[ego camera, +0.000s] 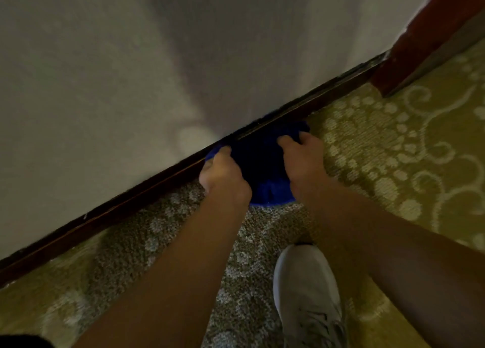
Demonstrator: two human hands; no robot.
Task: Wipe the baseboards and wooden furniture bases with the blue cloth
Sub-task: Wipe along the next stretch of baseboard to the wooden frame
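Blue cloth (258, 164) is pressing against the baseboard (126, 206) (dark wood), stretching between the left hand (223, 175) and right hand (301, 158), both gripping it.

I have only one view to work from, the wide-angle camera on the person's head, so nothing is shared with a second view. It looks steeply down and forward from above both forearms, close to the floor. The dark wooden baseboard (126, 211) crosses the frame diagonally from lower left to upper right, the pale wall (131, 58) fills the top left, the patterned olive carpet (393, 150) the lower right, and a grey sneaker (307, 290) sits at the bottom edge
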